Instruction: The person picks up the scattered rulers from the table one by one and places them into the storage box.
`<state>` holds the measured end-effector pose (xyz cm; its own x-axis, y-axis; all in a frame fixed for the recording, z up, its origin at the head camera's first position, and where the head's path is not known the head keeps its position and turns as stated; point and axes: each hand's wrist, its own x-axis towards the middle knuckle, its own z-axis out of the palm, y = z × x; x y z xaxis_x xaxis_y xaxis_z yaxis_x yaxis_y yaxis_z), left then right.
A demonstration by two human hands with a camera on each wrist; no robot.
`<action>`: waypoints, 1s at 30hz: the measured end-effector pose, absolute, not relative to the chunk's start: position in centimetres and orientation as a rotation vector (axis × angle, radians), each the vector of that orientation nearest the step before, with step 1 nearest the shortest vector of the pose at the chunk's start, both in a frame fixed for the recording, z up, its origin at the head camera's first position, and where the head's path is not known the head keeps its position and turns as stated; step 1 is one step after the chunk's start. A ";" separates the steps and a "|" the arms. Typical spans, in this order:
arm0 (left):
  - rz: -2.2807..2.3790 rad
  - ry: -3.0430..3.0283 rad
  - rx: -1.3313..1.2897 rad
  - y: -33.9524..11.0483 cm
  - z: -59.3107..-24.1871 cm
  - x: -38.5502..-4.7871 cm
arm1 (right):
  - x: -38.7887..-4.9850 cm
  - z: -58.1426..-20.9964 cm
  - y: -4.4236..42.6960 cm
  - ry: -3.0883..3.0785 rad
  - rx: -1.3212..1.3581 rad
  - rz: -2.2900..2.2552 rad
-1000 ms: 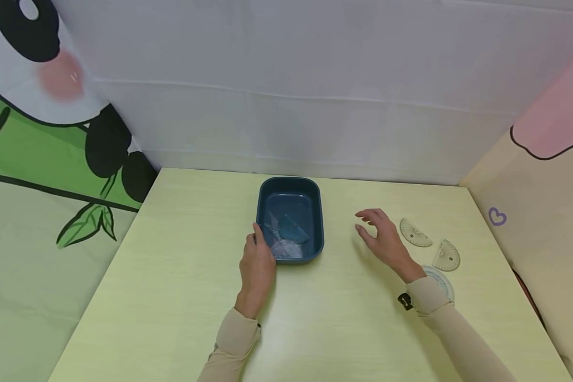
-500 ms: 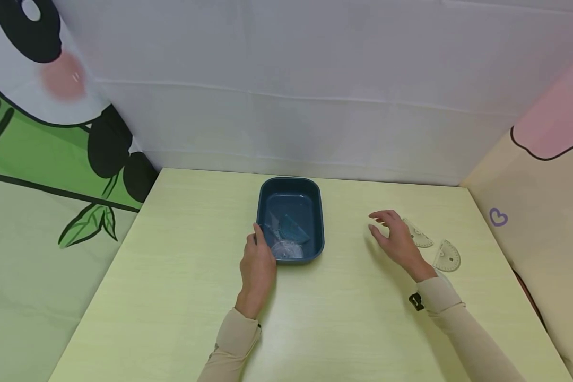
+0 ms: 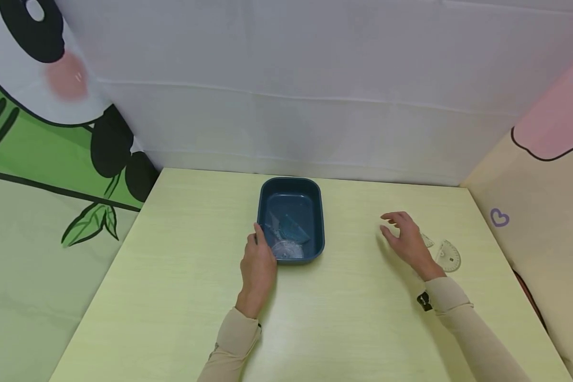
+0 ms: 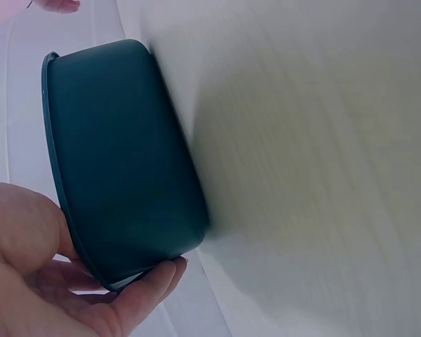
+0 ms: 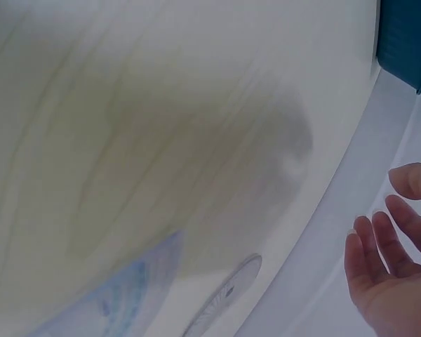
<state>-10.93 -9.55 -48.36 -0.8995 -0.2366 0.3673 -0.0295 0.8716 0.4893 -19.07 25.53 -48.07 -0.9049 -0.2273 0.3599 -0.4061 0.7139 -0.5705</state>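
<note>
A dark blue plastic bin stands on the table, holding a bluish transparent triangular piece and a clear round-edged piece. My left hand grips the bin's near left corner, with the thumb at the rim and fingers against the outer wall. Off to the right, my right hand hovers over the table with loosely bent fingers and nothing in them. Behind it lie a clear half-circle protractor and another protractor, mostly hidden by the hand. A larger bluish protractor shows in the right wrist view.
The pale wooden-look table meets a white cloth wall at the back. A printed curtain hangs on the left, and a cream and pink one on the right.
My right hand has moved to the right, away from the bin, and now covers more of the protractors. The left hand and the bin have stayed in place.
</note>
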 end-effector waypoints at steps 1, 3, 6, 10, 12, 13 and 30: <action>-0.675 -2.622 0.196 -9.6 -48.4 -10.9 | -19.1 -48.1 25.7 -2.665 0.493 0.974; -0.674 -2.625 0.196 -9.5 -48.4 -10.9 | -19.2 -48.1 26.0 -2.687 0.479 0.970; -0.673 -2.623 0.196 -9.5 -48.3 -10.9 | -19.2 -48.1 26.4 -2.705 0.468 0.962; -0.662 -2.617 0.198 -9.5 -48.3 -10.9 | -19.0 -48.1 26.8 -2.724 0.449 0.946; -0.661 -2.621 0.201 -9.6 -48.4 -10.9 | -18.9 -48.1 27.0 -2.732 0.437 0.948; -0.662 -2.622 0.202 -9.6 -48.4 -10.9 | -18.8 -48.1 27.1 -2.736 0.432 0.947; -0.677 -2.581 0.176 -9.6 -48.4 -10.8 | -18.3 -48.1 29.4 -2.867 0.309 0.922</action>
